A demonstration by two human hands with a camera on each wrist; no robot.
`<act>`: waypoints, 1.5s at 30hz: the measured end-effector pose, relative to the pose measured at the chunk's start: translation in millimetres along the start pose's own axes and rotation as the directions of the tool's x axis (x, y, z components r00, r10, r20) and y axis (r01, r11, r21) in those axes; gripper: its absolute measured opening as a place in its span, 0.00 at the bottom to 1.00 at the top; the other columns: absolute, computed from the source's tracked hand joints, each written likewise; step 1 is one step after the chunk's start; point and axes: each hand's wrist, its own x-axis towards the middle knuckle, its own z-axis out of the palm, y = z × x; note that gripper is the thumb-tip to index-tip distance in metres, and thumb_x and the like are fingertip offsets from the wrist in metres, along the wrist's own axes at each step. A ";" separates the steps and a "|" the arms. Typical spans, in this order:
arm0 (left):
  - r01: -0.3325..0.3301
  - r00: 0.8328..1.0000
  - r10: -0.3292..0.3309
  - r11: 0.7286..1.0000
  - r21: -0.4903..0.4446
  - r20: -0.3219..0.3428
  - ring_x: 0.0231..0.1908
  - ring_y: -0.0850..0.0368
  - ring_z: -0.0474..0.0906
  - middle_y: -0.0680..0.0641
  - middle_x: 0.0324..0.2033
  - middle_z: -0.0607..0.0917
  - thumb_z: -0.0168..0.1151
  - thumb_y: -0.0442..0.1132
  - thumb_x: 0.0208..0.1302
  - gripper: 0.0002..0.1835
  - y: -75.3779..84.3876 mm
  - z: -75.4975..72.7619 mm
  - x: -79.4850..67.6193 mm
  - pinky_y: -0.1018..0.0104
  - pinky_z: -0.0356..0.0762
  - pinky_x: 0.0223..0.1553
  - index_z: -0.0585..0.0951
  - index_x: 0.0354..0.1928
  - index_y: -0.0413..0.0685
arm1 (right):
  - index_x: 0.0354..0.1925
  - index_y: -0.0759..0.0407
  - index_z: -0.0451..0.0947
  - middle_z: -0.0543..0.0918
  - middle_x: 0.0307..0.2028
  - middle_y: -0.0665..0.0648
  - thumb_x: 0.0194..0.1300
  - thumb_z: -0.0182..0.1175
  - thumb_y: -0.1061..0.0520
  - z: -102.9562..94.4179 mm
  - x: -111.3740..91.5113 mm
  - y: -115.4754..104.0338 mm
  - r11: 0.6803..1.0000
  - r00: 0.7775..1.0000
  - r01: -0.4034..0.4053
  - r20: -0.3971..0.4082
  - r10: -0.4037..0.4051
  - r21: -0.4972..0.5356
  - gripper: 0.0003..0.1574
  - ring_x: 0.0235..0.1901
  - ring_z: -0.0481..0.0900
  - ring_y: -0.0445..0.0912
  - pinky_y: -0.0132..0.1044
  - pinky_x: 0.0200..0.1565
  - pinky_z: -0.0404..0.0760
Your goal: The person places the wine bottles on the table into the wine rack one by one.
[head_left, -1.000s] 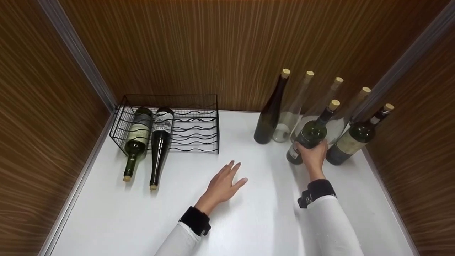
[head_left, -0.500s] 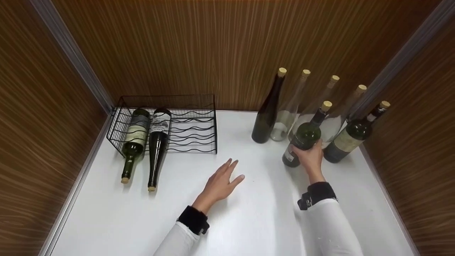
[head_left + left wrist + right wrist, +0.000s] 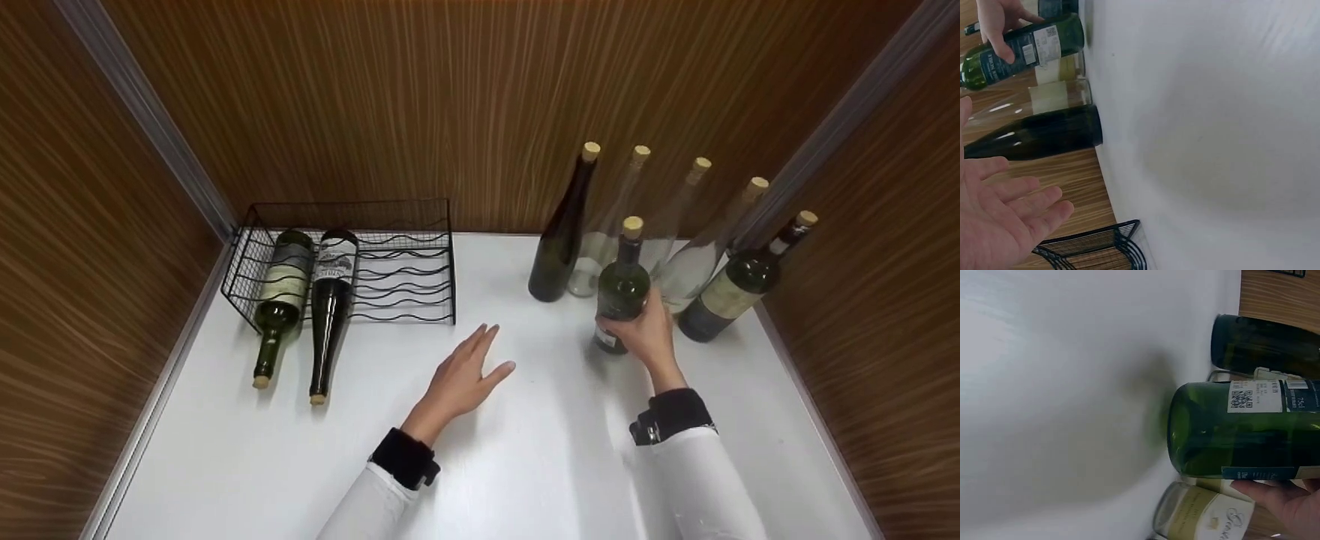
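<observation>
My right hand (image 3: 646, 330) grips a green corked wine bottle (image 3: 624, 289) round its body, thumb on the near side. The bottle stands nearly upright; its base (image 3: 1180, 430) is close to the white table, and I cannot tell whether they touch. With fingers straight and thumb spread, my left hand (image 3: 459, 379) holds nothing, low over the middle of the table. Left of it, a black wire wine rack (image 3: 451, 270) bears two bottles lying side by side: a green bottle with a cream label (image 3: 285, 285) and a dark slim bottle (image 3: 330, 300), necks towards me.
Behind the held bottle stand a tall dark bottle (image 3: 559, 255) and several clear corked bottles (image 3: 694, 266). A green bottle with a cream label (image 3: 731, 292) stands at the right. Wood-grain walls (image 3: 337, 97) enclose the white table (image 3: 525, 450) on three sides.
My right hand has brought the green wine bottle leftwards, away from the bottle at the right, and the bottle leans less. My left hand has barely moved.
</observation>
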 end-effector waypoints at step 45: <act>-0.201 0.978 0.194 0.975 -0.093 -0.076 0.36 0.61 0.79 0.52 0.39 0.85 0.66 0.42 0.65 0.11 18.5 -44.3 15.3 0.64 0.77 0.40 0.86 0.46 0.46 | 0.58 0.50 0.75 0.75 0.49 0.63 0.29 0.84 0.61 43.1 -36.3 -32.3 0.717 0.807 0.589 0.217 -0.550 -0.373 0.53 0.52 0.71 0.63 0.66 0.60 0.59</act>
